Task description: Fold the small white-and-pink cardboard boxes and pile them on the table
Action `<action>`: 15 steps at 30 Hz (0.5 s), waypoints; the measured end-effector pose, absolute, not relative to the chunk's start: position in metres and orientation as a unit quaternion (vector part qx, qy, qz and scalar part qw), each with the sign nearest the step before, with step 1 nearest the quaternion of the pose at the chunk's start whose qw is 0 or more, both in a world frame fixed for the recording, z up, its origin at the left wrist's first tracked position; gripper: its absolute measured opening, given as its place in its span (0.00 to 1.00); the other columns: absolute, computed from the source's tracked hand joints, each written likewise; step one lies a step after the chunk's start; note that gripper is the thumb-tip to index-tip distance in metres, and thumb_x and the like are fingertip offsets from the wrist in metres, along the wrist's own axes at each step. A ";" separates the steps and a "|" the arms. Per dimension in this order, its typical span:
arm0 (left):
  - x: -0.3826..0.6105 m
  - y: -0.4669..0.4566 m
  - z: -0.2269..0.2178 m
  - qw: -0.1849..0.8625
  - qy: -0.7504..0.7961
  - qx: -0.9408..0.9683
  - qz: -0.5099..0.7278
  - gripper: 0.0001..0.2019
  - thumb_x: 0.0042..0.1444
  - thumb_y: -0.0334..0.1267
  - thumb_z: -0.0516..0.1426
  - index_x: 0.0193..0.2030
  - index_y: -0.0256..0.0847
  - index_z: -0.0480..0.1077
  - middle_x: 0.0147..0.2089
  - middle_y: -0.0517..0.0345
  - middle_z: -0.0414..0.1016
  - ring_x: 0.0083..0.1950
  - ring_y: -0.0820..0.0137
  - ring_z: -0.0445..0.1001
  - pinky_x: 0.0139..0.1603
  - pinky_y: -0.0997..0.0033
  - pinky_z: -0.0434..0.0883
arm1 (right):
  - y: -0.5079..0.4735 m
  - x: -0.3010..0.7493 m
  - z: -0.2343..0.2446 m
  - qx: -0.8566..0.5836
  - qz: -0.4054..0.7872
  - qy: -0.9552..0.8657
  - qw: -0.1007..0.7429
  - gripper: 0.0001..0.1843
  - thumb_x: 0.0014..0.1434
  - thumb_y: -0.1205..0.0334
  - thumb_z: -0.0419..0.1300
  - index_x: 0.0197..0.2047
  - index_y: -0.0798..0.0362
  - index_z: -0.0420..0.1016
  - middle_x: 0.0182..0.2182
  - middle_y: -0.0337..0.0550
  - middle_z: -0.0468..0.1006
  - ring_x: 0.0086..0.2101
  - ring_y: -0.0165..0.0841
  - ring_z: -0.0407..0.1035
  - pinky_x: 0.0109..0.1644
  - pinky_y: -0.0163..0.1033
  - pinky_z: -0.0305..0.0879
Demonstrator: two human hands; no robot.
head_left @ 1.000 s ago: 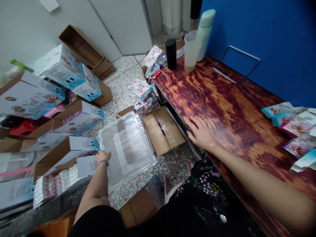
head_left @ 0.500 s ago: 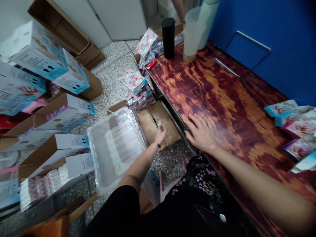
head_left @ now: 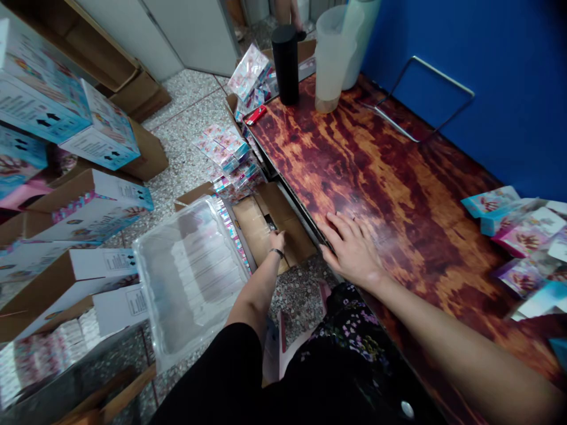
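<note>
Down beside the table, a brown cardboard box (head_left: 295,236) has its top flaps parted along the seam, with a small dark gap in the middle. My left hand (head_left: 277,241), with a band on its wrist, is closed at that seam and appears to grip the edge of a flap (head_left: 253,230); its fingertips are partly hidden. Flat on the wood-patterned table (head_left: 398,195) near its edge lies my right hand (head_left: 352,248), fingers spread, holding nothing. Left of the box is a translucent plastic tray (head_left: 172,319) over pale packed items.
Printed cartons (head_left: 106,218) crowd the left side. Wrapped packs (head_left: 224,147) are stacked beyond the box. A black tumbler (head_left: 286,68), a plastic jug (head_left: 328,65), a red object (head_left: 256,115) and a wire stand (head_left: 443,127) sit on the table, with small boxes (head_left: 527,230) at right. Another person's hand (head_left: 295,13) shows at the top.
The box's flaps have parted more, and the seam looks wider. My left hand has closed at the seam. My right hand stays on the table; the whole view has shifted slightly.
</note>
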State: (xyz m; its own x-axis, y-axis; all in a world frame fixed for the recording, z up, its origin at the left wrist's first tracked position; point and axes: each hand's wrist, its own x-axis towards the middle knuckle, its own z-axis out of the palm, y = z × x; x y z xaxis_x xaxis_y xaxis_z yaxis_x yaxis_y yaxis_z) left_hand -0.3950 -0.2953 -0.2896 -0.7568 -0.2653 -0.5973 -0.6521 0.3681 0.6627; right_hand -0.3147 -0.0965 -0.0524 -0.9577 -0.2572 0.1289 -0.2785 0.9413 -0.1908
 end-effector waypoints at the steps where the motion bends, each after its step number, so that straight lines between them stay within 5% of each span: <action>1: -0.394 -0.289 -0.290 0.208 0.811 -0.256 0.484 0.17 0.63 0.44 0.56 0.56 0.37 0.67 0.55 0.49 0.70 0.51 0.64 0.73 0.50 0.56 0.74 | -0.096 -0.315 -0.052 0.136 0.105 -0.984 0.052 0.25 0.64 0.56 0.53 0.63 0.52 0.65 0.63 0.50 0.62 0.62 0.44 0.53 0.64 0.53 0.48; 7: -0.391 -0.256 -0.296 0.251 0.860 -0.104 0.432 0.16 0.64 0.43 0.56 0.55 0.38 0.67 0.54 0.50 0.70 0.51 0.65 0.73 0.50 0.57 0.74 | -0.097 -0.315 -0.052 0.141 0.102 -0.983 0.052 0.25 0.65 0.56 0.53 0.64 0.53 0.65 0.63 0.51 0.62 0.62 0.45 0.53 0.64 0.53 0.48; 15: -0.393 -0.290 -0.300 0.341 0.916 -0.032 0.210 0.18 0.63 0.44 0.57 0.57 0.38 0.66 0.56 0.49 0.68 0.53 0.62 0.72 0.52 0.54 0.72 | -0.097 -0.315 -0.053 0.134 0.103 -0.985 0.043 0.26 0.64 0.56 0.54 0.64 0.51 0.64 0.64 0.49 0.61 0.62 0.44 0.52 0.65 0.53 0.47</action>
State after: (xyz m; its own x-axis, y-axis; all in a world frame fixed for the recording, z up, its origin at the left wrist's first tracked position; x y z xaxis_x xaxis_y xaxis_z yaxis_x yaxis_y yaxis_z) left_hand -0.3930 -0.2898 -0.2999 -0.7652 0.0847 -0.6382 -0.2025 0.9093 0.3634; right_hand -0.3146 -0.0973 -0.0526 -0.9604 -0.2549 0.1128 -0.2727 0.9429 -0.1914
